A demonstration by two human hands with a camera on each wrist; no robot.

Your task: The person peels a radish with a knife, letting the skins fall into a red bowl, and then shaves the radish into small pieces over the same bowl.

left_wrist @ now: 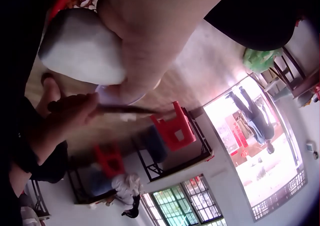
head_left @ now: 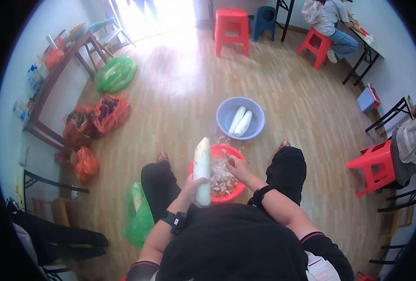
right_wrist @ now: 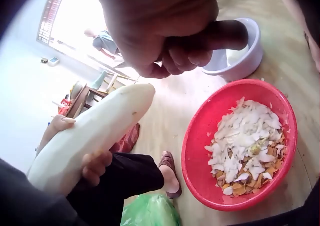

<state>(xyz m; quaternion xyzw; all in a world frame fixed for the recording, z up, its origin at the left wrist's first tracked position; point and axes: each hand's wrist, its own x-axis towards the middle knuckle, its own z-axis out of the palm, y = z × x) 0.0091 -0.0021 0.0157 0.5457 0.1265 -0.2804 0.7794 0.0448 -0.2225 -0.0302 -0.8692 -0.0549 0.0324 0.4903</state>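
My left hand (head_left: pixel 189 188) grips a long white radish (head_left: pixel 202 171) near its lower end, the other end pointing up and away. In the right wrist view the radish (right_wrist: pixel 95 131) looks smooth and pale, with a small brownish spot by its tip, and left fingers (right_wrist: pixel 95 167) wrap around it. My right hand (head_left: pixel 238 168) holds a slim, dark tool (left_wrist: pixel 127 109), apart from the radish; whether it is a knife or a peeler I cannot tell. Below both hands is a red basin (right_wrist: pixel 192 151) with white peelings (right_wrist: pixel 245 136) over orange-brown scraps (right_wrist: pixel 250 183).
Beyond the red basin, a bluish basin (head_left: pixel 222 129) holds two white radishes (head_left: pixel 240 122). A green bag (head_left: pixel 140 225) lies by my left leg. More bags (head_left: pixel 116 75) line the left side. Red stools (head_left: pixel 231 28) and seated people (head_left: pixel 332 21) are farther off.
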